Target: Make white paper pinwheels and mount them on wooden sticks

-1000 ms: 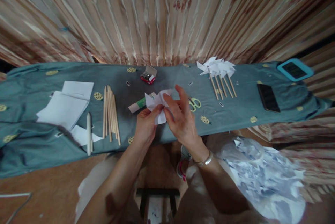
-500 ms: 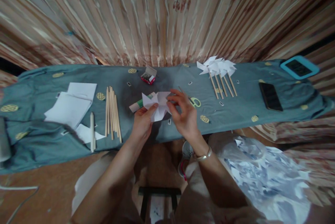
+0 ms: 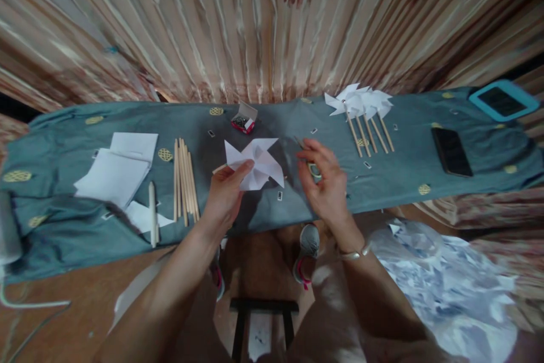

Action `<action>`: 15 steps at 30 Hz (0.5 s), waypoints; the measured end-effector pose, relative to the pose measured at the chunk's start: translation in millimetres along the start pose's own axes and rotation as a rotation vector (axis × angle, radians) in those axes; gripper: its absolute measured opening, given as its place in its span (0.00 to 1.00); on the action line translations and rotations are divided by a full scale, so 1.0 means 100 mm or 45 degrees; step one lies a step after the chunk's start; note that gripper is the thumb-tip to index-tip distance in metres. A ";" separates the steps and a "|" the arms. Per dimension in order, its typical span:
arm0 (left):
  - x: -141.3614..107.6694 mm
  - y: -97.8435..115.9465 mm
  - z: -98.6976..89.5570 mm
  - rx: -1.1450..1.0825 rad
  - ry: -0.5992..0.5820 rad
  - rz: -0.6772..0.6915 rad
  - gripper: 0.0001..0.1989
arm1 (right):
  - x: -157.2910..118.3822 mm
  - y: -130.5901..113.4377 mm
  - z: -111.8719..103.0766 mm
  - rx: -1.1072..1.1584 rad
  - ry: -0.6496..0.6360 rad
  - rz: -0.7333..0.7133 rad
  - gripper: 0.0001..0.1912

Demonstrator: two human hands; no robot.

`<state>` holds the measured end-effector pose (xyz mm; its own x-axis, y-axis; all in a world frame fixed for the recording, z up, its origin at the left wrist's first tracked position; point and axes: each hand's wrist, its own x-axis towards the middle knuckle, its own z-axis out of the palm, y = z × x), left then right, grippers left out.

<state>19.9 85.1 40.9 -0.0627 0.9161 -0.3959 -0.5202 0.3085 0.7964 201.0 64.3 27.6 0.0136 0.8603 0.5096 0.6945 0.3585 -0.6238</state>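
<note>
A white paper pinwheel (image 3: 264,162) with folded blades is pinched at its centre by my left hand (image 3: 227,190), the thumb on top. My right hand (image 3: 325,182) is apart from the paper, over the scissors (image 3: 314,170), its fingers spread and curved with nothing seen in them. Part of the scissors is hidden behind its fingers. Beyond the pinwheel, a small open red box (image 3: 243,122) holds small metal pieces. To the left lie several loose wooden sticks (image 3: 184,182). Finished-looking pinwheels on sticks (image 3: 360,103) lie at the back right.
White paper sheets (image 3: 114,173) and a pale pen-like tool (image 3: 152,213) lie on the left of the cloth-covered table (image 3: 263,213). A dark phone (image 3: 451,152) and a blue-framed device (image 3: 504,103) are at the right. A bag of folded paper (image 3: 459,289) stands below, right.
My right hand has let go of the paper and moved right to the scissors. The pinwheel stays in my left hand, its blades now more fully visible. The camera view has shifted slightly.
</note>
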 end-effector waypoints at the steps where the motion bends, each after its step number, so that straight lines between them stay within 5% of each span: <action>1: 0.00 -0.02 -0.01 -0.008 0.002 -0.009 0.18 | 0.01 -0.07 -0.06 0.068 -0.016 0.000 0.10; 7: -0.04 -0.08 0.04 0.007 -0.068 0.021 0.13 | -0.02 -0.25 -0.06 0.177 -0.255 -0.153 0.09; 15: -0.08 -0.15 0.06 0.019 -0.090 0.052 0.11 | -0.03 -0.22 0.01 0.244 -0.196 0.020 0.04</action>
<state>33.3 75.2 35.2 -0.0229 0.9436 -0.3303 -0.5057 0.2741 0.8180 184.8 54.0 39.1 -0.0964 0.9063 0.4115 0.5458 0.3939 -0.7396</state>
